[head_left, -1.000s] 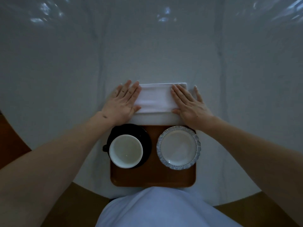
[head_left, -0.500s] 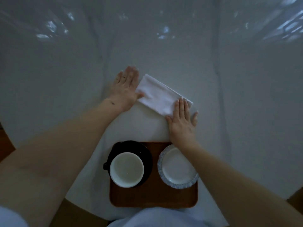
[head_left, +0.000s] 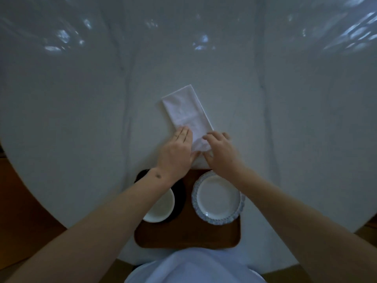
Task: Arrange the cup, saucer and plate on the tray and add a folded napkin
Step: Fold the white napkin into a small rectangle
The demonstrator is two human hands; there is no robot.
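Note:
A folded white napkin (head_left: 187, 111) lies on the white table, its long side pointing away from me and slightly left. Both hands are at its near end. My left hand (head_left: 175, 154) lies with straight fingers against the napkin's left edge. My right hand (head_left: 220, 152) has its fingers curled over the near right corner and grips the cloth. Just below the hands is the brown wooden tray (head_left: 187, 235). On it stand a white cup (head_left: 161, 209) on a black saucer (head_left: 180, 201) at the left, partly hidden by my left forearm, and a blue-rimmed white plate (head_left: 218, 197) at the right.
The round table (head_left: 81, 119) has a white cloth with creases and light patches at the far side. Brown floor (head_left: 24, 221) shows past its edge on both sides. The tray's front strip is bare wood.
The napkin has turned from lying crosswise to pointing away from me. Both hands have moved to its near end, and the right hand's fingers have curled onto the cloth.

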